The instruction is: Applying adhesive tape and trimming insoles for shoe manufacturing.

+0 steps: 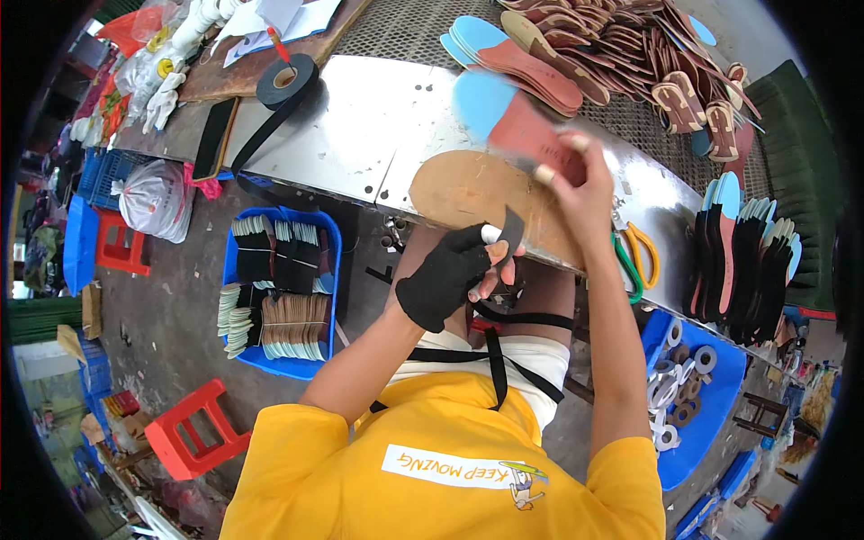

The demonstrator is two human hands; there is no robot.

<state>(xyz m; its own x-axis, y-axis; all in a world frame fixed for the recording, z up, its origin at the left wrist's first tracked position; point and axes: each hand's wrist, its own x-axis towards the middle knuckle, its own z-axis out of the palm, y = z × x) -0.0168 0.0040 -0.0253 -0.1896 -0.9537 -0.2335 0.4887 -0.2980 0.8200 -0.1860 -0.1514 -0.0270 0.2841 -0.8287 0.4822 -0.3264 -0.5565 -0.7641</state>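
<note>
My left hand (445,277), in a black glove with bared fingertips, pinches a short black strip (512,236) at the near edge of the bench. Between finger and thumb of my bare right hand (585,191) is an insole (531,137), blue at one end and brownish red at the other, slightly blurred. It is tilted over the metal bench top (378,112). Below it lies a brown, rounded board (459,184). Beside my right forearm rest scissors (641,256) with green and yellow handles.
Stacked insoles (531,76) and a large heap (621,45) cover the far mesh. A roll of black tape (286,83) sits far left. Bundled insoles (733,256) stand at right. Blue bins (335,261) flank me below; a red stool (198,430) is at lower left.
</note>
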